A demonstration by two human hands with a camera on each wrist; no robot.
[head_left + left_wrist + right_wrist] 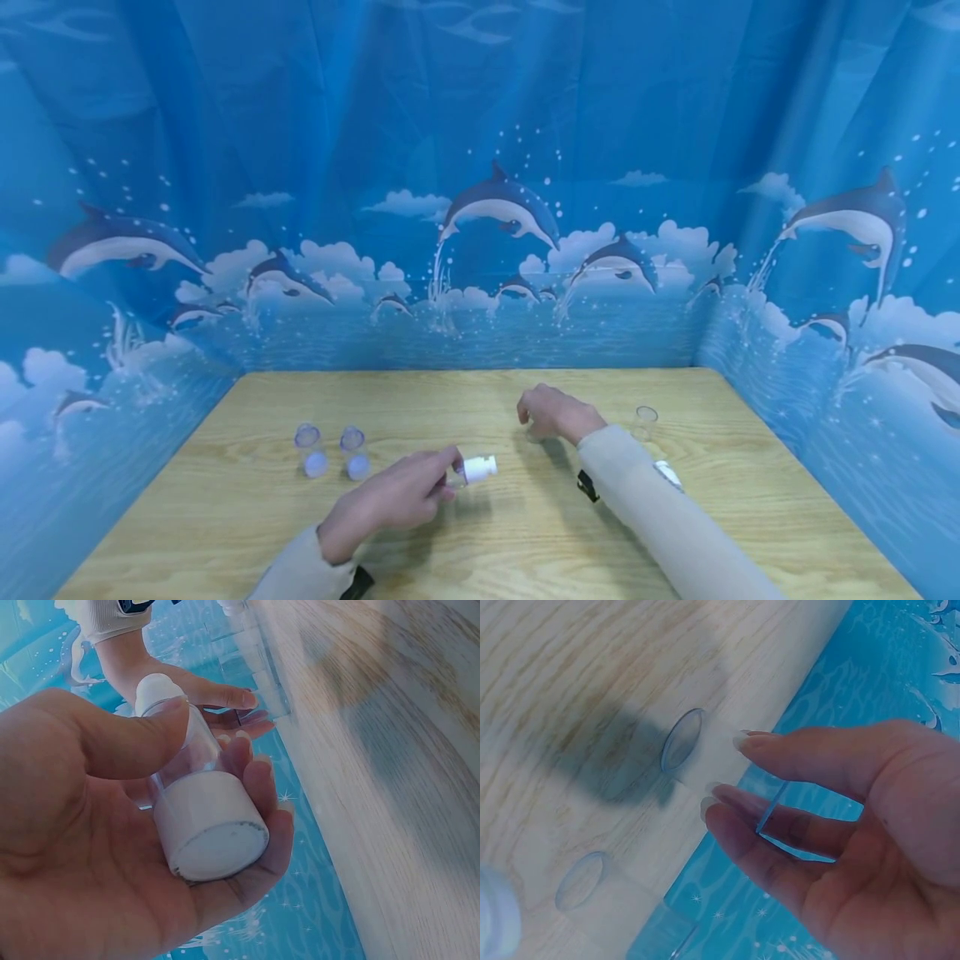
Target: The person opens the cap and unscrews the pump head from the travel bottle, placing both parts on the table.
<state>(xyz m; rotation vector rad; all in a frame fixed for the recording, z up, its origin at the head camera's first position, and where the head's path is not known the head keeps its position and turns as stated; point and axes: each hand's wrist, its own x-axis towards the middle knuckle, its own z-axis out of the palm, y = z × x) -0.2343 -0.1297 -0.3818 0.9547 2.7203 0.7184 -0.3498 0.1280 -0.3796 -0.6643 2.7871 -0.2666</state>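
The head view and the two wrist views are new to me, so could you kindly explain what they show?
Gladly. There is no machine here, just a person's two bare hands. The wide picture comes from a camera on the head, looking forward and down; the close ones come from cameras on each wrist.

The left hand holds a bottle, part clear, part white. The right hand has its thumb and fingers round a clear cup.

On the table, two containers stand at left. At right are another cup and a white item, too hidden to name. Behind hangs a dolphin curtain.
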